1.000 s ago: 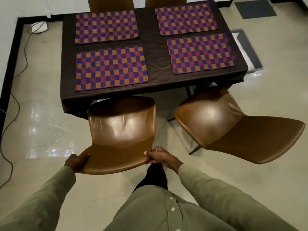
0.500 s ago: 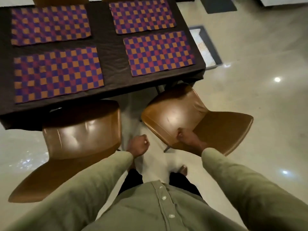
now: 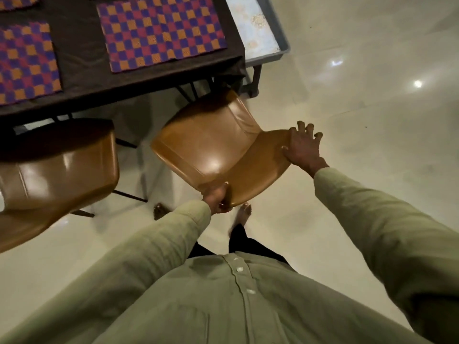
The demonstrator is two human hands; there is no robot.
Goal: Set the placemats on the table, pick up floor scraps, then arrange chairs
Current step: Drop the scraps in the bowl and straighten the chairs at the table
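Chair — glossy tan, angled to table — both hands on its back.

Two chairs at near edge of table, placemats on top.
Left chair beside right chair, both near side; placemats on table; tray right of table.

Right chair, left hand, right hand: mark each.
right chair (image 3: 211,145), head view, on the seat.
left hand (image 3: 217,198), head view, knuckles at the backrest corner.
right hand (image 3: 301,150), head view, back of hand.
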